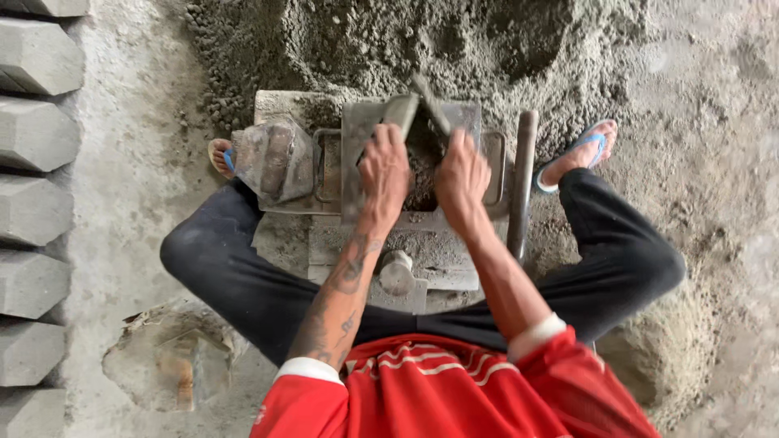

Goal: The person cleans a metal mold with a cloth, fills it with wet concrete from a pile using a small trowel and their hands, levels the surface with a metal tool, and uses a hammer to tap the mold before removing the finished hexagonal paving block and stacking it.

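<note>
Both hands are down in the metal mould, packing damp grey mix into its open cavity. The left hand is curled shut around a flat trowel-like tool, its blade tilted toward the far edge of the mould. The right hand looks closed on a second handle, though its fingers hide the grip, so that is a guess. Filling looks like the step in hand; the next move calls for pressing the mix level with the rim. Just beyond lies the heap of mix. Finished blocks line the floor's left edge.
</note>
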